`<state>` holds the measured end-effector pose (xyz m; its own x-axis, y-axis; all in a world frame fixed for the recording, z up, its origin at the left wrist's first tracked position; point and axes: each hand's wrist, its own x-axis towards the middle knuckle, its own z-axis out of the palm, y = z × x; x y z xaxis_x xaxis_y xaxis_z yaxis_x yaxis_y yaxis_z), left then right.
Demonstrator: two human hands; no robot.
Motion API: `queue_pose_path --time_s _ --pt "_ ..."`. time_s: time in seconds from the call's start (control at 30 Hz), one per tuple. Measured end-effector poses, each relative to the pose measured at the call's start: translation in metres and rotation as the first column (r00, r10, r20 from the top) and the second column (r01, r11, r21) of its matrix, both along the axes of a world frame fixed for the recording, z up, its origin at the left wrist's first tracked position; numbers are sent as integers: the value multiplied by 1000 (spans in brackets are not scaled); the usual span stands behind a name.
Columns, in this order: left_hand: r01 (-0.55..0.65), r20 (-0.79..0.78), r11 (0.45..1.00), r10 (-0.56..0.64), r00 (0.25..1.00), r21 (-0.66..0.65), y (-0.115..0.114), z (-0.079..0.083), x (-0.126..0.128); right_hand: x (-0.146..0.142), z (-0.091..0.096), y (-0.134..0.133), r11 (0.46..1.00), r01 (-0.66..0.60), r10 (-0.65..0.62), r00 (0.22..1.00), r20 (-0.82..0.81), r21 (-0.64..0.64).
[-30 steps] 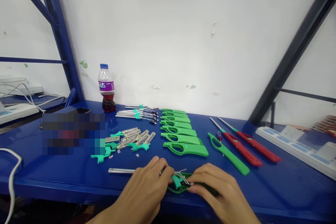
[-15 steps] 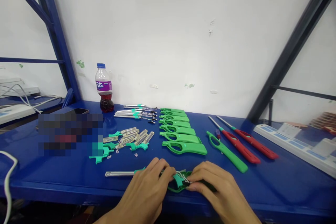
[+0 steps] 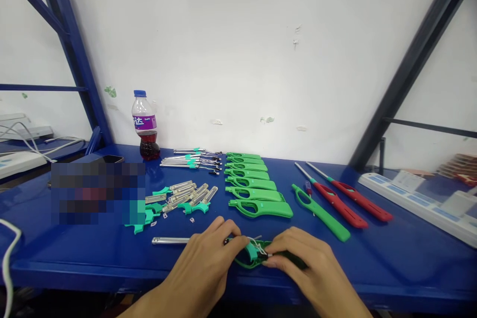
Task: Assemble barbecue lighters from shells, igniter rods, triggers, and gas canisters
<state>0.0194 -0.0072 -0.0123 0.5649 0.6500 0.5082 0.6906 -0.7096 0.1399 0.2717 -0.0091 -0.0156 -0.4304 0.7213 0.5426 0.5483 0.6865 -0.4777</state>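
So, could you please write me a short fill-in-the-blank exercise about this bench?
The bottle wears a ____ cap.
The two lighters with silver stems have ____ handles.
The left hand and right hand are at a ____ casing.
From the camera's view, the casing row lies to the ____ of the wired rods.
Missing words: blue; red; green; right.
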Motion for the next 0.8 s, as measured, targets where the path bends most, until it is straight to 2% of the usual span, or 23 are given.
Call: queue_pose_path --time_s 0.3,0.57,0.8 --pt "15 35 1000 -15 999 -12 4 -1 -4 -4 6 -3 1000 6 -6 1000 10 19" --pt "37 46 994 -42 998 104 6 -1 -4 -2 4 -3 1000 1 -1 1000 9 -20" --pt "42 16 996 -43 999 76 7 0 -5 -3 5 -4 999 -9 8 1000 -19 -42"
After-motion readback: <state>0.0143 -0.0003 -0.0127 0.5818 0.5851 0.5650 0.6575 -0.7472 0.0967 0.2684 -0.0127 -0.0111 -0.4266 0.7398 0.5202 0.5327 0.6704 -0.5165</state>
